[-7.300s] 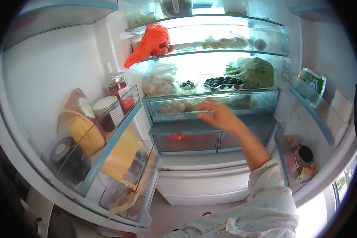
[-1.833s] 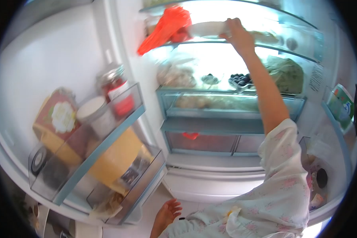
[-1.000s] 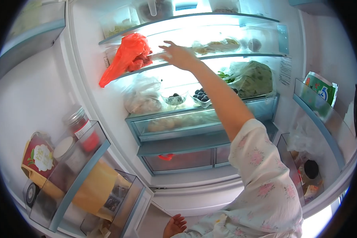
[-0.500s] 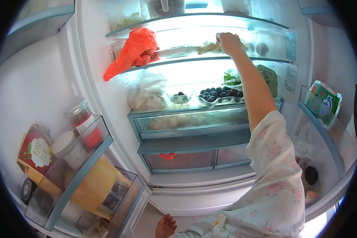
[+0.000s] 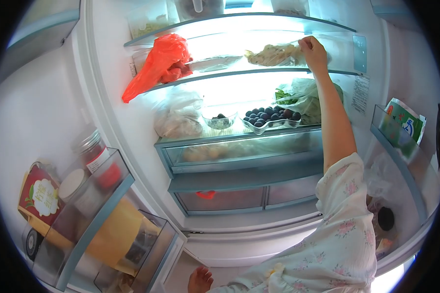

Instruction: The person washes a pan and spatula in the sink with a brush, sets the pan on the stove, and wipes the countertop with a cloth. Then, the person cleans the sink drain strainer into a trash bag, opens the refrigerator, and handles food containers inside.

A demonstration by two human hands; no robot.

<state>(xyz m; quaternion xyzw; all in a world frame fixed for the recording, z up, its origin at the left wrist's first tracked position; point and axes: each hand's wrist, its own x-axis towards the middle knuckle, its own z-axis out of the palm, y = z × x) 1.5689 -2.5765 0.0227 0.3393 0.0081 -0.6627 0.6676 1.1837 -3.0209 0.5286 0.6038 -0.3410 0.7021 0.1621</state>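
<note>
My right hand [image 5: 314, 53] is raised to the second shelf of the open fridge, its fingers pinched on the right end of a clear plastic bag [image 5: 275, 55] with pale yellowish food inside. Left of that bag lies a flat clear-wrapped pack [image 5: 215, 63], and beyond it a red plastic bag [image 5: 165, 63] hangs over the shelf edge. Low in the view, near my sleeve, my left hand [image 5: 200, 280] has its fingers loosely curled apart and holds nothing.
Below are a tray of dark round fruit [image 5: 270, 117], a small glass bowl [image 5: 220, 121], a whitish bag [image 5: 179, 117] and bagged greens [image 5: 305, 97]. The left door [image 5: 95, 234] carries jars and packets; the right door rack [image 5: 401, 156] holds a green packet [image 5: 405, 122].
My right hand has moved right along the shelf to the bag's right end. The bag now lies more in view. Earlier, that hand held a pale pack beside the red bag.
</note>
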